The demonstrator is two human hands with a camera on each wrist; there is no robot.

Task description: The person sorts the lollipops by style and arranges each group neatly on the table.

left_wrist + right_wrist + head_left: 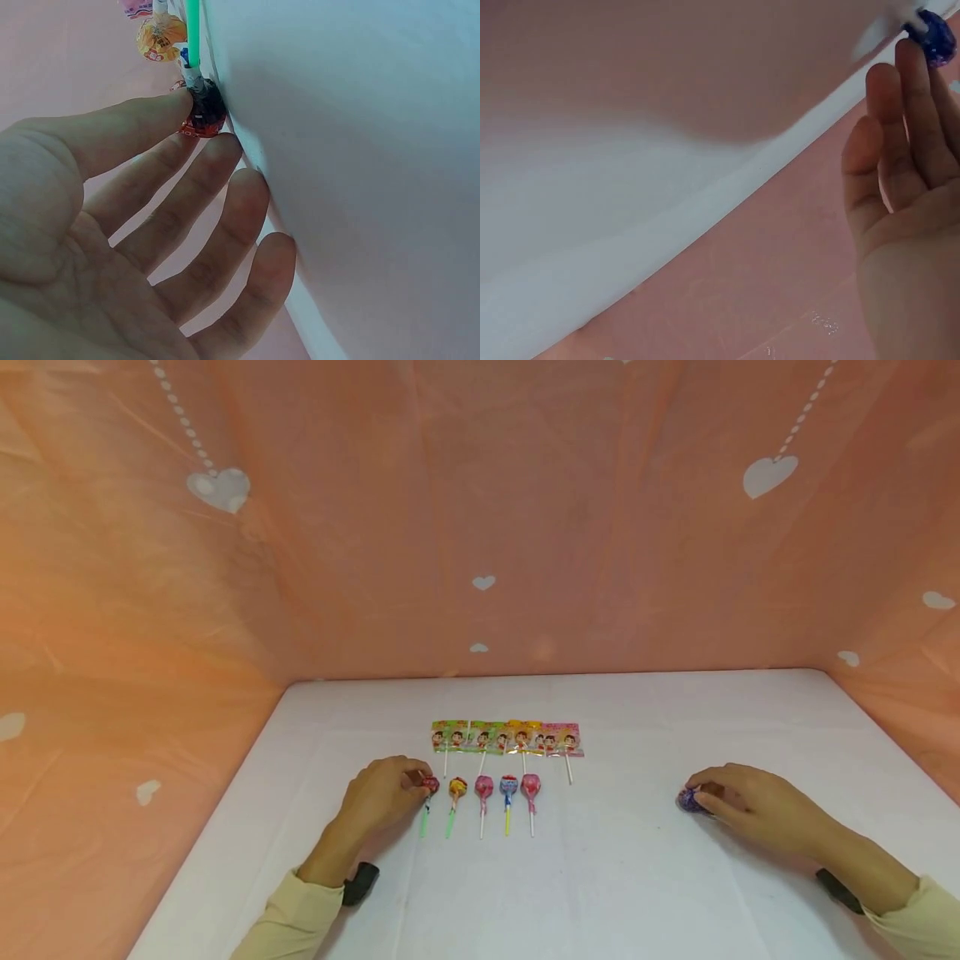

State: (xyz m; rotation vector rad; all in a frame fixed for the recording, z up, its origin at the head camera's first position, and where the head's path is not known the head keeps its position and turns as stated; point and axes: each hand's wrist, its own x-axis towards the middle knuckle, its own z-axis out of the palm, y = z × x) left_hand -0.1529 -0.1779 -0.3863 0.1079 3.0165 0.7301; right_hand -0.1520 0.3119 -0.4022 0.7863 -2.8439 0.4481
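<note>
In the head view my left hand (386, 793) is at the left end of a row of lollipops, thumb and forefinger pinching the dark red wrapped head of a lollipop (429, 783) with a green stick. The left wrist view shows the same red lollipop (206, 109) between thumb and fingertips, the other fingers spread loosely. Far to the right, my right hand (765, 806) holds a purple-blue wrapped lollipop (690, 800) by its round head, close over the white table. Its stick is hidden in the head view. In the right wrist view the purple lollipop (936, 37) shows beyond the fingertips.
Beside the red lollipop lie a yellow one (457, 787), a pink one (483, 787), a blue one (508, 785) and another pink one (531, 785). Behind them lie several flat-packed lollipops (487, 737). Orange cloth (480, 527) with hearts surrounds the white table (600, 893).
</note>
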